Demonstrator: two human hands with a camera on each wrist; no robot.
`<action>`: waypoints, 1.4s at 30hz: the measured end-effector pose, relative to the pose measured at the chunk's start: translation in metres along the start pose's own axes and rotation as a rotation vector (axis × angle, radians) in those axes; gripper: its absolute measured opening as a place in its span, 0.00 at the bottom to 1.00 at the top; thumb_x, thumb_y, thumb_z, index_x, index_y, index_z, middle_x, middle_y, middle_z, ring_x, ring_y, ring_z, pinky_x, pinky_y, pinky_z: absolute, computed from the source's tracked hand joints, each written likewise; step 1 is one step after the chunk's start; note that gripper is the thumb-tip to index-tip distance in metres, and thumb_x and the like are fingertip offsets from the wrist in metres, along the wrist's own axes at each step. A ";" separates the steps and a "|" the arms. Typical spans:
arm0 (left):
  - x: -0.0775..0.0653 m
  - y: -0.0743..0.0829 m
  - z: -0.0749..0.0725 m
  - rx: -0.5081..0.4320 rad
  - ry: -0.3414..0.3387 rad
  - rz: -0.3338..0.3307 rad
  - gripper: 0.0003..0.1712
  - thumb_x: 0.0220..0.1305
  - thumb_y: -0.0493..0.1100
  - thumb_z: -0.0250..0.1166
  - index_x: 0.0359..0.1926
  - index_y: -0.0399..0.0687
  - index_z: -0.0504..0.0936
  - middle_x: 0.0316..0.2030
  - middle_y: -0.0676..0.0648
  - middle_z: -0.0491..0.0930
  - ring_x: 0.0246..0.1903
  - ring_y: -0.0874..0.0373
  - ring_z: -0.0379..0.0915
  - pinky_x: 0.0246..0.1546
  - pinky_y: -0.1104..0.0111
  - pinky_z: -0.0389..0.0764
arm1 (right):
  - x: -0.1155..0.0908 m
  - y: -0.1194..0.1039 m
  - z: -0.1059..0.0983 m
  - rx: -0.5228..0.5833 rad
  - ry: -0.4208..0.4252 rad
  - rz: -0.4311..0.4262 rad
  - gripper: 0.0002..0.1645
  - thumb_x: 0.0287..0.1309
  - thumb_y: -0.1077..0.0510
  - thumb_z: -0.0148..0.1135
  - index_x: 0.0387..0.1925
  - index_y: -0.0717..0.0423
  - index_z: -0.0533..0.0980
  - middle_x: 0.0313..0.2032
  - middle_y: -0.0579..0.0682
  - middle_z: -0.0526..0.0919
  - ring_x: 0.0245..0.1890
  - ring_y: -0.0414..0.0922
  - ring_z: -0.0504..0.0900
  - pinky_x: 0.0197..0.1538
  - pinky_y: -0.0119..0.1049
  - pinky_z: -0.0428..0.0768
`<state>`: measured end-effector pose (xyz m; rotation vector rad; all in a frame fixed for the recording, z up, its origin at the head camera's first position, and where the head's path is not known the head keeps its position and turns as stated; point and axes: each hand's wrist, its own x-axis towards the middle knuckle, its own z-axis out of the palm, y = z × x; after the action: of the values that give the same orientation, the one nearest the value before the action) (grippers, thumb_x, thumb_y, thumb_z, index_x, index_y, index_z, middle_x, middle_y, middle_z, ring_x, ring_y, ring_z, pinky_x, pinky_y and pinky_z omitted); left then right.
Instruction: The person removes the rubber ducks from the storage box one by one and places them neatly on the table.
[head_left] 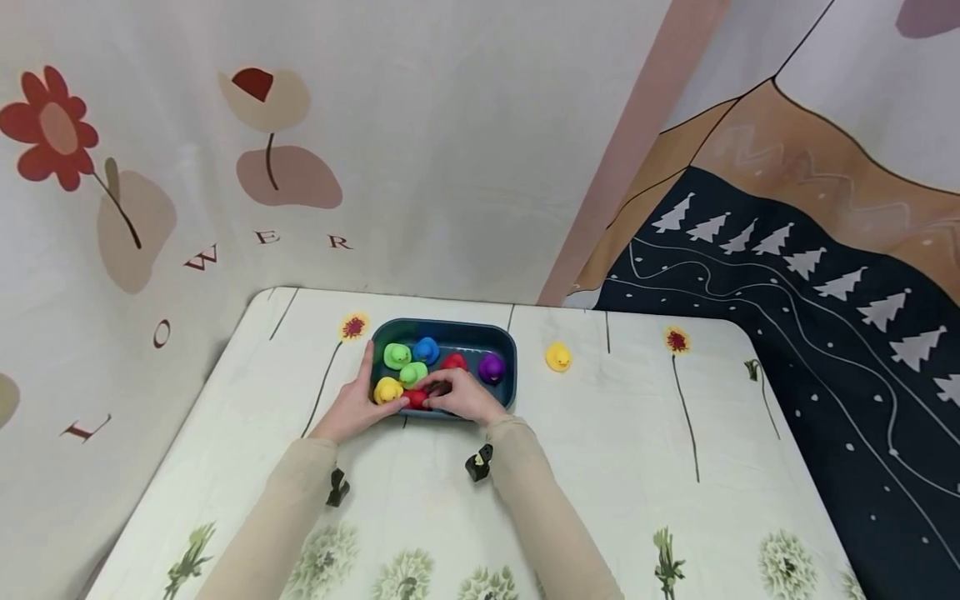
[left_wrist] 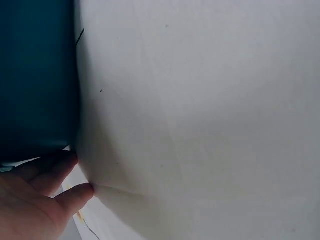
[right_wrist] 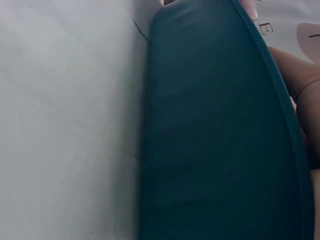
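Note:
A dark teal tray [head_left: 465,333] holds several small rubber ducks. My left hand [head_left: 356,407] grips the tray's front left corner, the thumb over the front rim and the fingers along the outer wall; in the left wrist view its fingers [left_wrist: 75,197] lie by the tray's outside. My right hand [head_left: 467,396] reaches in over the front rim and pinches a red duck [head_left: 415,400], close to the left thumb. Around them sit a yellow duck [head_left: 387,390], two green ducks [head_left: 397,357], a blue duck [head_left: 426,350], another red duck [head_left: 454,361] and a purple duck [head_left: 491,368].
Right of the tray, a lone yellow duck [head_left: 558,357] rests on the white flower-print tablecloth [head_left: 600,433]. Patterned cloth walls [head_left: 450,167] rise behind and to the left. A dark blue tree-print cloth [head_left: 795,333] hangs at the right.

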<state>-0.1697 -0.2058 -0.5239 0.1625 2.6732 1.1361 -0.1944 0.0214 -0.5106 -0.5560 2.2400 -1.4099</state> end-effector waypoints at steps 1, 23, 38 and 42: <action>0.000 0.000 0.000 0.003 0.001 0.003 0.68 0.57 0.65 0.67 0.75 0.53 0.23 0.65 0.22 0.57 0.59 0.28 0.62 0.58 0.39 0.63 | 0.001 0.001 0.000 0.008 -0.004 0.011 0.15 0.58 0.66 0.65 0.48 0.57 0.82 0.37 0.46 0.83 0.36 0.39 0.80 0.43 0.29 0.78; -0.003 -0.002 -0.001 0.001 0.010 0.017 0.68 0.57 0.65 0.67 0.75 0.53 0.23 0.65 0.22 0.57 0.60 0.28 0.62 0.58 0.39 0.63 | 0.008 0.002 0.003 0.091 -0.073 0.008 0.19 0.54 0.74 0.64 0.48 0.61 0.82 0.40 0.50 0.84 0.31 0.39 0.80 0.39 0.29 0.79; 0.001 0.005 0.000 0.012 -0.013 -0.010 0.67 0.58 0.61 0.68 0.75 0.53 0.23 0.66 0.24 0.57 0.60 0.29 0.63 0.58 0.39 0.63 | -0.011 -0.006 -0.021 0.158 0.078 0.024 0.17 0.55 0.64 0.69 0.49 0.58 0.82 0.42 0.52 0.79 0.38 0.46 0.78 0.42 0.32 0.78; 0.000 0.004 -0.003 0.016 -0.014 -0.011 0.67 0.59 0.61 0.67 0.75 0.54 0.22 0.65 0.23 0.57 0.59 0.29 0.63 0.58 0.39 0.63 | -0.015 -0.008 -0.023 0.110 0.103 0.007 0.17 0.56 0.63 0.68 0.49 0.57 0.81 0.42 0.52 0.80 0.39 0.47 0.78 0.42 0.32 0.77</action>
<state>-0.1702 -0.2054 -0.5193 0.1574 2.6683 1.1057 -0.1938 0.0440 -0.4923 -0.4480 2.2241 -1.5804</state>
